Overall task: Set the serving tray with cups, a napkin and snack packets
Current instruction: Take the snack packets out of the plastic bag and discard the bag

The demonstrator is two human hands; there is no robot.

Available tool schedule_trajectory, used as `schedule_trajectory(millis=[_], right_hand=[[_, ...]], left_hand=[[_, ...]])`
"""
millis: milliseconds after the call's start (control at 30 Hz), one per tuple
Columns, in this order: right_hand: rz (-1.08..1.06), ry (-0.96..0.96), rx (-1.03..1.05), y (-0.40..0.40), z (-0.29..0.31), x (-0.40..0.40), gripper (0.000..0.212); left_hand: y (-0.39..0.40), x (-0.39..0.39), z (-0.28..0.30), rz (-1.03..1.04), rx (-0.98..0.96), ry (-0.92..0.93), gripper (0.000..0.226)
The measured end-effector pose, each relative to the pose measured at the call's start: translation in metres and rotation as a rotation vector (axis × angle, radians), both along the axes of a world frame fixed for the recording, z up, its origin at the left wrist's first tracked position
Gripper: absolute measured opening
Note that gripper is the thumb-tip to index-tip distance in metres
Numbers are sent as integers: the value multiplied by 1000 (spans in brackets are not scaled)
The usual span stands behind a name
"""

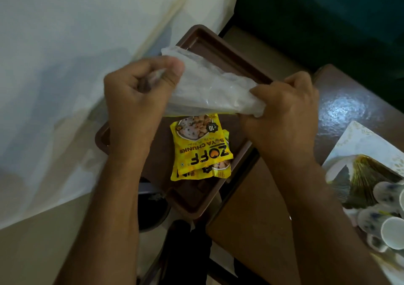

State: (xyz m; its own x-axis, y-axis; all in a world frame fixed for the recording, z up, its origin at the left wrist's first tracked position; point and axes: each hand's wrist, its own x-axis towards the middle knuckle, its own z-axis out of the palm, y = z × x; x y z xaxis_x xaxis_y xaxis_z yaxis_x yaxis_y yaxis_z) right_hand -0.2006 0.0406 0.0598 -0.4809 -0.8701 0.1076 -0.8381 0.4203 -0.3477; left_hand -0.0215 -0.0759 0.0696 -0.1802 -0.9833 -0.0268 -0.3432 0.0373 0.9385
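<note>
1. Head view, centre: a brown serving tray (220, 50) lies slantwise, its far corner toward 12 o'clock. Two yellow soya chunk packets (200, 149) lie overlapped on its floor, just below the hands.
2. The left hand (140, 94), at 9 o'clock of the tray, is closed in a fist, pinching one end of a clear plastic bag (209, 90) between thumb and fingers.
3. The right hand (286, 109), at 3 o'clock, is likewise clenched on the bag's other end, so the film stretches between both hands above the tray.
4. At 4 o'clock, well apart from the tray, white cups (384, 221) lie tumbled on a patterned tray (358, 140); no cups are on the serving tray yet. I cannot pick out a napkin.
5. I judge the bag looks emptied, or nearly so.
6. Risks: a careless sweep of the slack film could drag the packets off their spot; the serving tray seems to overhang the table (341, 101) edge, so a knock from either forearm might tip it.
</note>
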Motion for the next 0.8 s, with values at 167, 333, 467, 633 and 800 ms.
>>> schedule_trajectory(millis=[167,333,467,633,800], right_hand=[[-210,-128,-78,-5,8,2,28],[-366,-530,-352,-8,3,9,35],[-627,-1210,-532,-14,-8,19,37],[-717,-1523,-489,-3,-12,21,36],[-457,-1454,-220,4,4,35,43]], left_hand=[[33,0,-4,-215,-167,-493,84],[61,-12,-13,-331,-243,-572,35],[78,-34,-12,-325,13,-321,45],[68,-31,-7,-151,775,526,62],[59,-41,-11,-59,919,477,32]])
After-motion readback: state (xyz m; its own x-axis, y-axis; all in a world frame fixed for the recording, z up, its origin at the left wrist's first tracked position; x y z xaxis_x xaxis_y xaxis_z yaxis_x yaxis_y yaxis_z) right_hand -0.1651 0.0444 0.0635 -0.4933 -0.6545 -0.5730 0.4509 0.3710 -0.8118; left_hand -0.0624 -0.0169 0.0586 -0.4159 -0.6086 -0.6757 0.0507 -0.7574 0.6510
